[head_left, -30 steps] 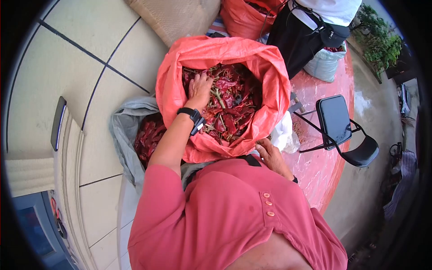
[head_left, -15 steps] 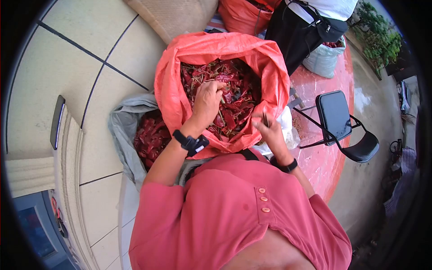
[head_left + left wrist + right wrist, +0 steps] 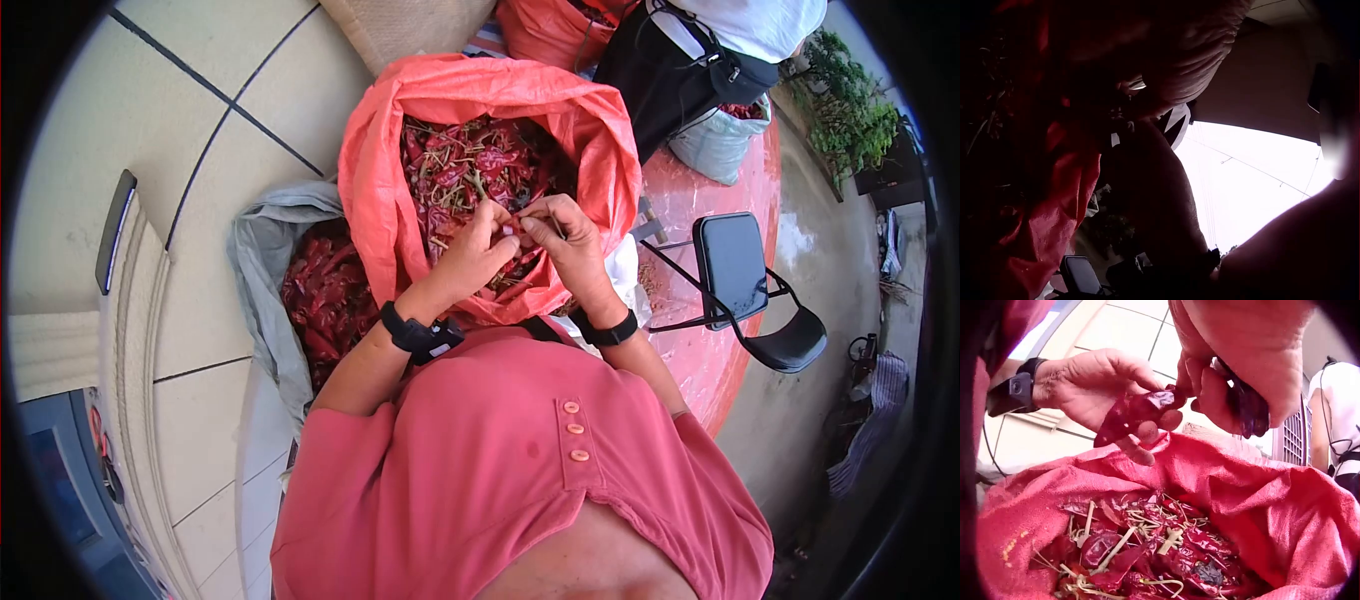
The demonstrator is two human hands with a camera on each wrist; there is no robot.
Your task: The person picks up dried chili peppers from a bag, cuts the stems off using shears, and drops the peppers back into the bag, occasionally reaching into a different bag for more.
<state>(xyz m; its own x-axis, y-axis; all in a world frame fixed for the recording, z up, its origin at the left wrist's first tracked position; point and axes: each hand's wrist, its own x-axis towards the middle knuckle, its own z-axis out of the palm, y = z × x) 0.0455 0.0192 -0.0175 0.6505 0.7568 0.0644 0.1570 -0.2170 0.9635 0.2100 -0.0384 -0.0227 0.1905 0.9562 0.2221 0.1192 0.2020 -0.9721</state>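
Over the mouth of a red woven sack [image 3: 608, 165], both hands meet close together. My left hand [image 3: 468, 262] pinches a dried red chili pepper [image 3: 1132, 415] between thumb and fingers. The fingertips of my right hand [image 3: 577, 250] are right at the pepper's stem end. In the right wrist view, this hand also grips a small dark two-handled tool [image 3: 1247, 403], like snips, its blades mostly hidden by the fingers. Dried chilies [image 3: 1122, 556] and loose stems lie inside the sack below. The left wrist view is very dark.
A grey sack [image 3: 262, 265] of red chilies stands at the left. To the right is a black folding chair [image 3: 733, 270] on wet red sheeting [image 3: 690, 385]. Another person [image 3: 690, 70] is beyond the sack, near a pale sack [image 3: 715, 145] and another red sack [image 3: 545, 38].
My left hand has come up out of the chilies with a pepper. My right hand has left the sack's near edge with the dark tool and moved in to meet the left.
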